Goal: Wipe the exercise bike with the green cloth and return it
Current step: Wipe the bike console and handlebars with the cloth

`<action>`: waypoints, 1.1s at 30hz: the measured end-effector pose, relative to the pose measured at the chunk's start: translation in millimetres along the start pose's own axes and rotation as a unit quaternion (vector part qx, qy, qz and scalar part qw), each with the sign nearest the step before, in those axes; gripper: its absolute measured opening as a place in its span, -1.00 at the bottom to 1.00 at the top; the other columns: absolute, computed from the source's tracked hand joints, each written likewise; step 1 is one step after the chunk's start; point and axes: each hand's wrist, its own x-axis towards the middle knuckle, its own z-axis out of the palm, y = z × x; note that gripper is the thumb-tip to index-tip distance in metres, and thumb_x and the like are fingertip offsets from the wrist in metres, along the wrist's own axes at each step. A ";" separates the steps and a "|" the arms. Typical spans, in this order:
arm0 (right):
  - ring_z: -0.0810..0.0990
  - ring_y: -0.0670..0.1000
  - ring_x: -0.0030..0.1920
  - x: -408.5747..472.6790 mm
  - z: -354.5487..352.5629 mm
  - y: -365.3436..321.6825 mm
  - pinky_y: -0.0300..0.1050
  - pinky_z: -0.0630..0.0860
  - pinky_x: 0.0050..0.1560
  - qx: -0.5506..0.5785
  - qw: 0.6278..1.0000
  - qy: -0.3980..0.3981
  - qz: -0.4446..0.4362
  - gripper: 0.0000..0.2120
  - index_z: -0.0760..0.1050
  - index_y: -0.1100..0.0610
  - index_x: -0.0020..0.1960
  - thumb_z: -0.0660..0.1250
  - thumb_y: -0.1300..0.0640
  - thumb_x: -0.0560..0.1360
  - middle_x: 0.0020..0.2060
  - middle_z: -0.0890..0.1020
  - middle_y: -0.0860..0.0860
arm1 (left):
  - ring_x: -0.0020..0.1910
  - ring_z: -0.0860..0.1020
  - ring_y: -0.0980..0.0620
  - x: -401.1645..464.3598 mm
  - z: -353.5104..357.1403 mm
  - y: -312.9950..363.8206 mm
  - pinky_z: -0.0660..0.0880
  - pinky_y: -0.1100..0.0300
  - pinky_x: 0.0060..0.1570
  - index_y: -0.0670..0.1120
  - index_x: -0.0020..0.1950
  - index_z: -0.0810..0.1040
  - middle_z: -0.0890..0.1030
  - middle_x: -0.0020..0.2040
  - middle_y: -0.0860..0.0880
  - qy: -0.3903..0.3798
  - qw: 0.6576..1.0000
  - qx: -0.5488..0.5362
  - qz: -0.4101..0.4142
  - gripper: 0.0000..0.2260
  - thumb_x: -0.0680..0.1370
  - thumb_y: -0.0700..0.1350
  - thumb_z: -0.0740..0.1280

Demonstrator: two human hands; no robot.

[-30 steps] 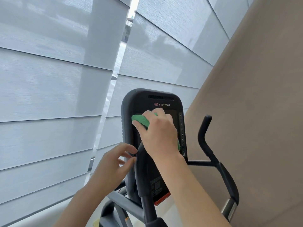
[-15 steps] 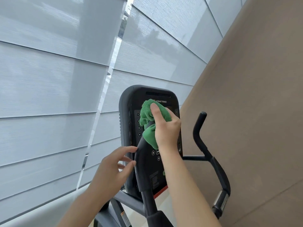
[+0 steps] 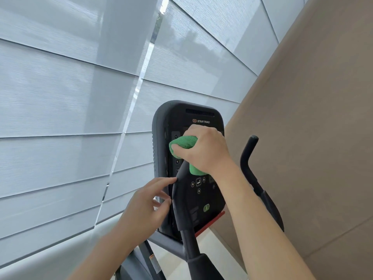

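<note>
The right hand [image 3: 203,150] grips the bunched green cloth [image 3: 182,143], fingers curled round it, and presses it against the upper part of the bike's console [image 3: 181,118]. The cloth sits over the left column of number buttons, just below the "STAR TRAC" lettering; a fold of it hangs down beneath the palm, above the round keys in the middle of the panel. The left hand [image 3: 145,207] is lower and to the left, holding nothing. Its fingers are relaxed and spread; the forefinger tip touches the edge of the near handlebar [image 3: 181,199], which rises in front of the console, and the other fingers lie near the console's left rim. A second handlebar [image 3: 247,158] stands to the right, apart from both hands. A green button [image 3: 206,208] shows low on the panel, with a red strip [image 3: 212,221] under the console's bottom edge. Grey blinds [image 3: 70,118] fill the left, and a beige wall [image 3: 312,138] the right.
</note>
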 end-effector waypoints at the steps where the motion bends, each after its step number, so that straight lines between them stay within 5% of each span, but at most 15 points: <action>1: 0.60 -0.02 -0.22 -0.4 -0.7 3.8 -0.07 0.51 -0.14 0.068 0.998 0.004 0.008 -0.74 0.57 -0.03 -0.28 0.53 -0.17 0.40 -0.28 0.62 -0.10 | 0.09 0.66 0.11 -0.8 -0.1 0.0 0.61 0.29 -0.02 0.20 0.41 0.55 0.56 0.28 0.32 -0.004 1.000 -0.001 -0.001 -0.48 0.59 -0.32 0.38; 5: 0.57 -0.01 -0.31 -7.6 8.7 8.9 -0.08 0.52 -0.24 0.376 0.916 0.111 0.077 -0.75 0.64 0.24 -0.20 0.56 0.07 0.49 -0.35 0.63 0.05 | 0.09 0.65 0.12 -5.2 0.4 2.0 0.62 0.24 0.00 0.25 0.47 0.47 0.48 0.36 0.34 -0.029 1.000 0.000 -0.003 -0.41 0.59 -0.31 0.36; 7: 0.60 0.01 -0.28 -14.6 21.3 2.9 -0.02 0.58 -0.21 0.431 0.877 0.177 0.117 -0.76 0.66 0.26 -0.14 0.53 0.08 0.53 -0.32 0.64 0.08 | 0.10 0.65 0.14 -7.8 0.3 3.6 0.62 0.18 0.01 0.26 0.50 0.43 0.44 0.38 0.36 -0.040 0.999 0.004 -0.005 -0.40 0.59 -0.30 0.36; 9: 0.69 0.04 -0.08 -24.5 36.4 -2.4 0.09 0.65 -0.01 0.367 0.894 0.237 0.101 -0.83 0.71 0.15 -0.01 0.50 0.03 0.57 -0.14 0.71 0.01 | 0.10 0.65 0.15 -10.5 -0.4 4.1 0.63 0.15 0.02 0.26 0.51 0.41 0.42 0.39 0.37 -0.048 0.999 0.005 -0.003 -0.39 0.59 -0.29 0.35; 12: 0.57 0.12 0.22 -37.9 52.7 -1.0 -0.01 0.55 0.29 0.187 0.940 0.284 -0.003 -0.81 0.74 0.08 0.13 0.50 0.02 0.58 0.17 0.66 -0.03 | 0.11 0.64 0.13 -14.7 -4.4 2.2 0.63 0.14 0.02 0.23 0.47 0.46 0.44 0.38 0.36 -0.056 0.998 0.003 -0.012 -0.45 0.59 -0.28 0.34; 17: 0.37 0.22 0.46 -62.7 59.4 3.0 0.01 0.42 0.49 0.009 0.963 0.262 -0.057 -0.76 0.71 0.07 0.24 0.48 0.08 0.59 0.44 0.51 0.06 | 0.12 0.64 0.14 -19.8 -12.7 -2.9 0.61 0.20 0.04 0.20 0.38 0.55 0.49 0.32 0.34 -0.055 0.998 0.015 -0.032 -0.56 0.61 -0.25 0.35; 22: 0.35 0.25 0.49 -94.9 68.4 4.4 0.15 0.48 0.47 -0.030 0.967 0.247 -0.054 -0.71 0.69 0.13 0.26 0.52 0.21 0.54 0.47 0.48 0.11 | 0.12 0.63 0.15 -22.3 -16.2 -3.1 0.59 0.25 0.06 0.23 0.31 0.57 0.53 0.28 0.30 -0.057 0.997 0.019 -0.040 -0.61 0.61 -0.22 0.35; 33: 0.42 -0.02 0.40 -148.0 75.1 11.0 -0.23 0.44 0.41 0.067 0.993 0.091 -0.041 -0.78 0.72 0.06 0.19 0.53 0.10 0.55 0.40 0.46 -0.07 | 0.04 0.65 0.08 -17.3 -20.1 -1.3 0.62 0.16 -0.02 0.10 0.07 0.69 0.63 0.16 0.23 -0.031 0.998 -0.009 -0.058 -0.68 0.58 -0.32 0.36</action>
